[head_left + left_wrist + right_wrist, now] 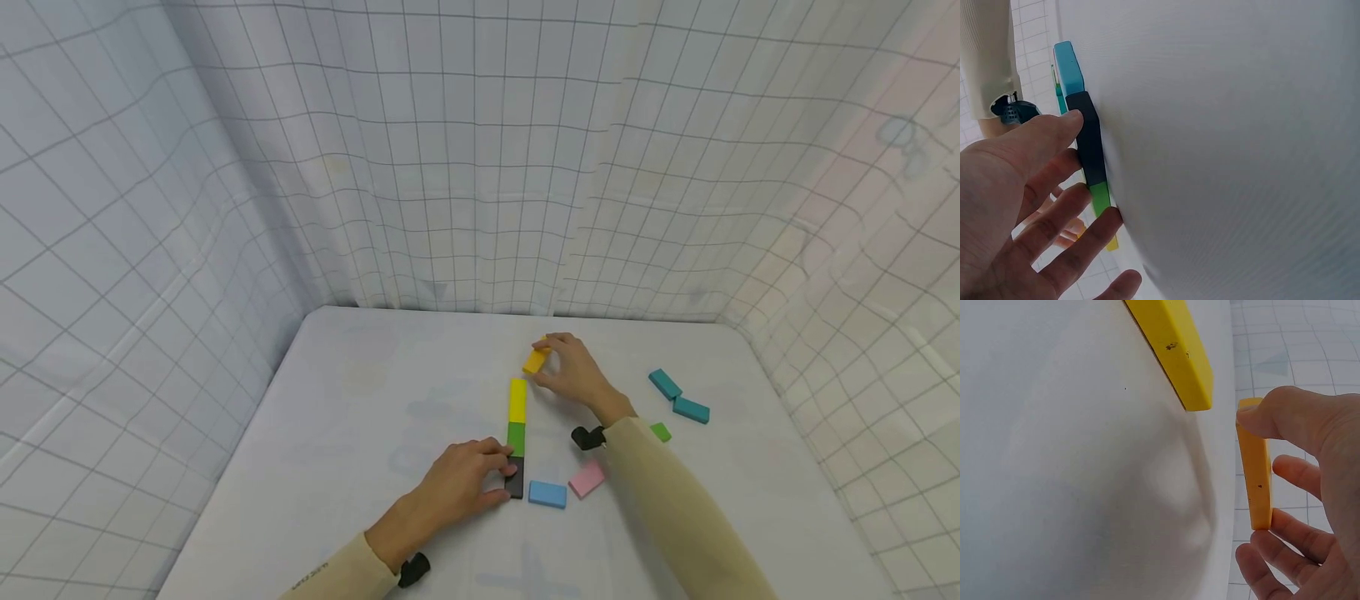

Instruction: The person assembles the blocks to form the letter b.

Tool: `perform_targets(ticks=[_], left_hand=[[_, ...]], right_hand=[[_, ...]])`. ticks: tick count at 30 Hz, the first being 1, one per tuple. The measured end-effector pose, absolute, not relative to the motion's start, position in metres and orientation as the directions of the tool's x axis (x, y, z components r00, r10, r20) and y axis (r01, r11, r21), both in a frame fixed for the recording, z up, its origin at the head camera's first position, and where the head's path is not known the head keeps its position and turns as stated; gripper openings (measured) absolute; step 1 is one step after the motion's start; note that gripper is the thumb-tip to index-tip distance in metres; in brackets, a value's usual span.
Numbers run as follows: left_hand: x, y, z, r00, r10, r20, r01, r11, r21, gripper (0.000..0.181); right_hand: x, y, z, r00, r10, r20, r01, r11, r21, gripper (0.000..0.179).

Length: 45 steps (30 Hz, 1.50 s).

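White grid-patterned cloth [480, 150] walls in the back and both sides; pale bench [360, 367] in front of it.

Row of three blocks on the bench, end to end, running away from the person: black block [515, 485] nearest, green block [516, 439] in the middle, yellow block [517, 400] at the far end. Yellow one has small dark marks near its end.

Right hand [573, 372]: clamped on an orange block [536, 361], thumb on one end, fingers at the other. That block is just past the far end of the yellow one, tilted relative to the row, apart from it. Right wrist view shows it clear of the bench.

Left hand [468, 477]: fingers spread and relaxed along the left side of the row, fingertips at the black and green blocks, thumb by the near end of the black one. Not gripping. Hands well apart.

Right of the row: light blue block [547, 494] just beside the black one, pink block [587, 479] next to that, at an angle. Light green block [661, 432] partly hidden by the right sleeve [675, 508]. Two teal blocks [691, 410] farther right, corners touching or nearly so.
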<state>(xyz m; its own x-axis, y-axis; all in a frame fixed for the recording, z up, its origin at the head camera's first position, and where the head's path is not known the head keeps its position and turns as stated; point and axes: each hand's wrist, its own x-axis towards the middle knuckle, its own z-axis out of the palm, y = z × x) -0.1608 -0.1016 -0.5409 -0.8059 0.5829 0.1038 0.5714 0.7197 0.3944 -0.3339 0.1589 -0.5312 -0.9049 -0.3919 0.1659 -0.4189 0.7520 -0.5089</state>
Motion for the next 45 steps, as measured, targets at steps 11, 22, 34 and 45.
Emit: perform_targets(ticks=[11, 22, 34, 45], left_hand=[[-0.159, -0.102, -0.539, -0.808, 0.58, 0.104, 0.569, 0.721, 0.396, 0.027], [-0.161, -0.105, -0.548, -0.771, 0.609, 0.183, 0.626, 0.676, 0.389, 0.026], [-0.157, -0.103, -0.54, -0.804, 0.583, 0.119, 0.578, 0.716, 0.393, 0.025], [-0.157, -0.101, -0.538, -0.813, 0.575, 0.088, 0.559, 0.729, 0.394, 0.026]], right_hand=[[-0.34, 0.147, -0.53, -0.903, -0.408, 0.134, -0.412, 0.734, -0.54, 0.061], [-0.356, 0.149, -0.55, -0.89, -0.439, 0.124, -0.426, 0.7, -0.573, 0.057], [-0.404, 0.161, -0.616, -0.88, -0.451, 0.148, -0.446, 0.678, -0.584, 0.049], [-0.409, 0.16, -0.618, -0.875, -0.473, 0.102, -0.435, 0.675, -0.596, 0.043]])
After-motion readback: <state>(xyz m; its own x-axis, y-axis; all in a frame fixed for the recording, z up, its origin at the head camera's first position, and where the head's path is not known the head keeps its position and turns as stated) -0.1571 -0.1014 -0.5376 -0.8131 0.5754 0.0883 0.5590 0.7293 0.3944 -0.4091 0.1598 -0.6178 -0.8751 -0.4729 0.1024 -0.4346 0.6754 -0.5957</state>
